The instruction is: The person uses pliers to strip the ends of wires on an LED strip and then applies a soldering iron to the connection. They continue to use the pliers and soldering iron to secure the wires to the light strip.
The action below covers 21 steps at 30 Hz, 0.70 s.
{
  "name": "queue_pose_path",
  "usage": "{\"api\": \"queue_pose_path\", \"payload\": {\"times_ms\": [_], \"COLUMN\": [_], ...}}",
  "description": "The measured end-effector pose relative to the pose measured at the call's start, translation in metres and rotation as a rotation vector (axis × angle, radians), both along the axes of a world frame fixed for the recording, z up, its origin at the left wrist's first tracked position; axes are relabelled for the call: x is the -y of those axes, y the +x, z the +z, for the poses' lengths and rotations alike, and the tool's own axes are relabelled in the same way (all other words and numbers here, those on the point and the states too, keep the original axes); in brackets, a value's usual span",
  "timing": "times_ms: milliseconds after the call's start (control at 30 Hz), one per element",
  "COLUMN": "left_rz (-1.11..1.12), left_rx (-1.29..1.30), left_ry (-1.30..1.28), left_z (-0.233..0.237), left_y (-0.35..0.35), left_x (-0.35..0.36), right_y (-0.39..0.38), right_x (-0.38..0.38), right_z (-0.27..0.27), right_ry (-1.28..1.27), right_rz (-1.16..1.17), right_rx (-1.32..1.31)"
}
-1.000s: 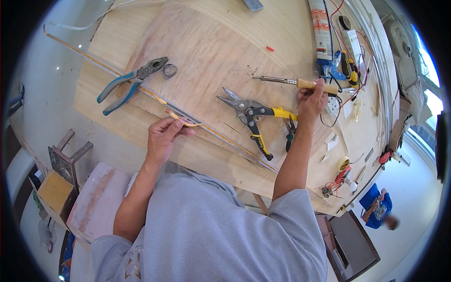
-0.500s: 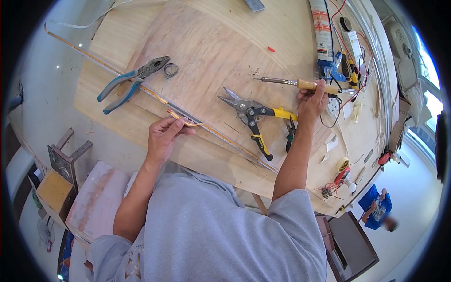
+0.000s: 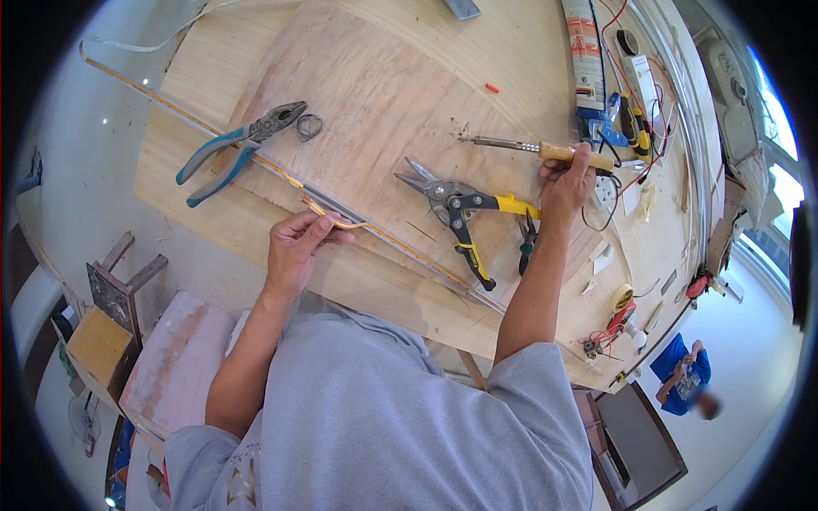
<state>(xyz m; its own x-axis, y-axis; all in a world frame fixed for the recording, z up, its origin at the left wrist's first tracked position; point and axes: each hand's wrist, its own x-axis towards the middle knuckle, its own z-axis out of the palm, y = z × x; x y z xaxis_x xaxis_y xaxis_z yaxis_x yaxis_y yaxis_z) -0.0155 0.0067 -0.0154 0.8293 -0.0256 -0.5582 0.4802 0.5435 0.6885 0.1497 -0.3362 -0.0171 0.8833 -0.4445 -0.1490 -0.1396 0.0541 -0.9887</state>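
My left hand (image 3: 296, 249) pinches the end of a thin yellow-orange LED strip (image 3: 345, 225) between thumb and fingers; its copper-coloured tip sticks out past the thumb. Beneath it a long LED strip in a metal channel (image 3: 409, 254) runs diagonally over the board. My right hand (image 3: 569, 180) grips a soldering iron (image 3: 558, 152) by its wooden handle, the metal tip pointing left over small dark specks on the wood. Between the hands lie yellow-and-black tin snips (image 3: 460, 209), jaws parted. Pliers with blue-grey handles (image 3: 243, 153) rest beyond my left hand, beside a small wire coil (image 3: 310, 128).
Dark-green-handled pliers (image 3: 526, 243) lie beside my right forearm. A sealant tube (image 3: 586, 60), a power strip (image 3: 606, 194) and cables line the right side. A small red piece (image 3: 492, 88) sits on the plywood (image 3: 375, 94). A person in blue (image 3: 682, 375) is at the far right.
The soldering iron's tip has shifted very slightly toward the far side, by the dark specks. My left hand and the strip look the same.
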Motion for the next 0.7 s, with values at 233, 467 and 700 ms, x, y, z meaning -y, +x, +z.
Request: {"api": "queue_pose_path", "payload": {"times_ms": [233, 467, 700], "left_rz": [-0.001, -0.004, -0.004], "left_rx": [-0.014, -0.012, -0.006], "left_ry": [0.003, 0.006, 0.002], "left_z": [0.0008, 0.0010, 0.0010], "left_y": [0.0005, 0.0005, 0.0006], "left_x": [0.0002, 0.0002, 0.0001], "right_y": [0.0002, -0.0013, -0.0014], "right_x": [-0.0011, 0.0061, 0.0036], "right_z": [0.0010, -0.0035, -0.0014], "right_ry": [0.003, 0.029, 0.046], "right_rz": [-0.002, 0.047, 0.057], "right_rx": [0.000, 0.015, 0.027]}}
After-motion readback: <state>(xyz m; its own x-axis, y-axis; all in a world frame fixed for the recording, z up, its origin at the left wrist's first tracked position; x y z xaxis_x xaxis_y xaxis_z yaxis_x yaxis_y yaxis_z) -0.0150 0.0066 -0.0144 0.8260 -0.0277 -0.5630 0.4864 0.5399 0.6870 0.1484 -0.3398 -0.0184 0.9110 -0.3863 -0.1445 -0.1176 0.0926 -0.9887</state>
